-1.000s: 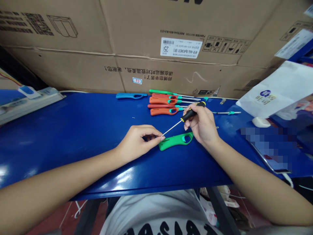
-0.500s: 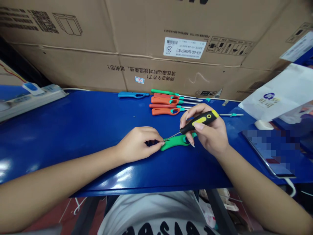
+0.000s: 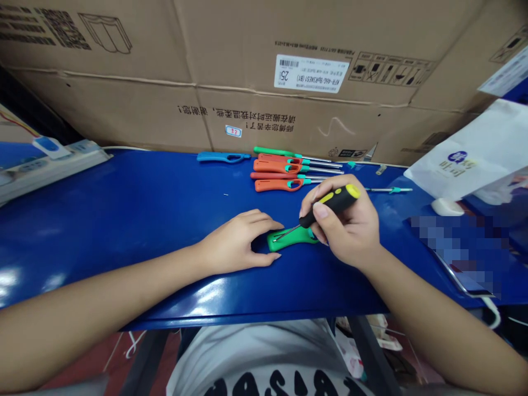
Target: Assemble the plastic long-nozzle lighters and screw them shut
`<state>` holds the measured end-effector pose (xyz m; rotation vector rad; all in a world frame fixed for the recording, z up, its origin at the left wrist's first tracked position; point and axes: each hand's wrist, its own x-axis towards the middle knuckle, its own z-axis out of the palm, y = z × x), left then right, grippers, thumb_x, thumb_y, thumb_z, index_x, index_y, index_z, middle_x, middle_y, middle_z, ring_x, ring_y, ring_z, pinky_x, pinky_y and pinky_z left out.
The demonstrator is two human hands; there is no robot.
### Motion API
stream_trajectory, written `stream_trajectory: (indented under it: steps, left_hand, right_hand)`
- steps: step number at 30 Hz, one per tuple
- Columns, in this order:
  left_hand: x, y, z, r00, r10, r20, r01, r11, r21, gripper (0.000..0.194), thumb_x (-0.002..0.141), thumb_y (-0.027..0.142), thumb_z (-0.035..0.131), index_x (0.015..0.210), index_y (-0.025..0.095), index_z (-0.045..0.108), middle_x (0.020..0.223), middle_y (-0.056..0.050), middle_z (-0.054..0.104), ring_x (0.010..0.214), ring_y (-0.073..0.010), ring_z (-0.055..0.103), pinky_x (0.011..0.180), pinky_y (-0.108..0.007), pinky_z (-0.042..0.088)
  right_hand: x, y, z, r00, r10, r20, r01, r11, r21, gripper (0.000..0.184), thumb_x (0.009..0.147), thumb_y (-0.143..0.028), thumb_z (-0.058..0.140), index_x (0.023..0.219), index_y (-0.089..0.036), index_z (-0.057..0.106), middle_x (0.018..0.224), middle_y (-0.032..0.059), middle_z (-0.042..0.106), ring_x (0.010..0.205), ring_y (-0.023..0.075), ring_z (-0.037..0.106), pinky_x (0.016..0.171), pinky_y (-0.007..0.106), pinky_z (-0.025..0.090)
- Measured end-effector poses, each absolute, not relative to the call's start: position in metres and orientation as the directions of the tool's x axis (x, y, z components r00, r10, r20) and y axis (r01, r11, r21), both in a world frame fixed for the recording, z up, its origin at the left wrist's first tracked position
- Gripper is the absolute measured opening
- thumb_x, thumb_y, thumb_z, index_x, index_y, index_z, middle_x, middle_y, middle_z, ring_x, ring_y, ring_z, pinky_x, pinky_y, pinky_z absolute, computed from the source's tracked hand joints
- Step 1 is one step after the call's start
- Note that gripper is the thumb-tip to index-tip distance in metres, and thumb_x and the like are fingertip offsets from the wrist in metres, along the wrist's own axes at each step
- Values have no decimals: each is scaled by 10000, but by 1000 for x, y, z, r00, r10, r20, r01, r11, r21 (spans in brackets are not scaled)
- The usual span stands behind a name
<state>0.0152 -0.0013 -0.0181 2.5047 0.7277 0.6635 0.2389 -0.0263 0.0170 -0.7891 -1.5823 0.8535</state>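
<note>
My right hand is wrapped round a black and yellow screwdriver, whose thin shaft slants down to the left. Its tip is over the handle end of a green gas lighter lying flat on the blue table; whether it touches cannot be told. My left hand rests at that same end, thumb and forefinger apart on either side of the handle. The front of the green lighter is hidden behind my right hand.
Several orange and red gas lighters lie behind my hands, beside a blue lighter casing. A metal lighter tube is at the right, near a phone and a white bag. A cardboard box walls off the back; a power strip sits left.
My left fingers have parted from their pinch at the screwdriver's tip. My right hand has changed its hold, and the screwdriver's tip now points onto the green lighter's handle.
</note>
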Motion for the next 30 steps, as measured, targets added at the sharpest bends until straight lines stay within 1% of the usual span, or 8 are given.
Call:
stream_trajectory:
  steps: [7,12,22,25,26,27,28,30]
  left_hand:
    - [14,-2,-17,755,580,308,361,-758,544,388,870,263,743,1238,172,660,1106,-70,733,1016,-216,664,948,-346,505]
    - [14,-2,-18,753,579,313,349,-754,557,367,871,260,739,1223,186,665,1096,-64,740,1000,-212,667,930,-344,517]
    - [14,-1,-18,748,584,314,352,-751,559,351,873,261,725,1215,198,673,1095,-65,744,991,-214,670,921,-347,523]
    - [15,-2,-19,746,579,329,341,-756,558,340,871,253,727,1201,191,672,1079,-63,741,984,-212,670,917,-340,524]
    - [15,-2,-19,745,577,333,338,-758,558,338,870,252,728,1198,187,671,1072,-63,741,982,-212,670,915,-339,525]
    - [15,-2,-19,745,577,335,337,-758,558,337,870,249,727,1196,184,671,1067,-63,741,981,-213,671,913,-340,526]
    - [15,-2,-19,744,579,333,339,-757,559,336,871,248,725,1197,184,671,1068,-65,742,985,-215,671,913,-343,527]
    - [15,-3,-18,741,585,329,346,-753,560,335,875,250,714,1202,188,673,1077,-70,745,998,-223,673,918,-356,530]
  right_hand:
    - [237,-26,15,-182,843,506,60,524,-850,129,949,-336,653,1000,-266,556,880,6,635,629,111,605,470,213,455]
    - [237,-26,14,-166,852,496,60,511,-857,162,930,-366,675,997,-265,567,889,13,650,606,114,590,461,222,452]
    - [235,-27,15,-142,877,458,20,466,-885,190,871,-372,742,956,-268,607,867,23,669,677,154,644,491,243,498]
    - [235,-27,13,-174,865,470,59,486,-872,165,900,-350,708,977,-273,583,860,16,667,680,155,652,503,250,506]
    - [234,-27,12,-189,856,482,82,503,-861,170,909,-331,698,1017,-279,577,855,12,666,671,152,648,505,251,506]
    - [234,-26,11,-202,841,501,103,527,-844,220,911,-304,696,1089,-290,568,848,6,665,663,151,645,512,255,508]
    - [233,-26,10,-206,820,533,123,562,-818,317,904,-275,705,1177,-305,547,855,1,667,665,152,645,526,261,516]
    - [232,-24,12,-199,772,604,181,635,-751,485,876,-229,732,1293,-331,507,941,6,683,712,158,659,588,280,545]
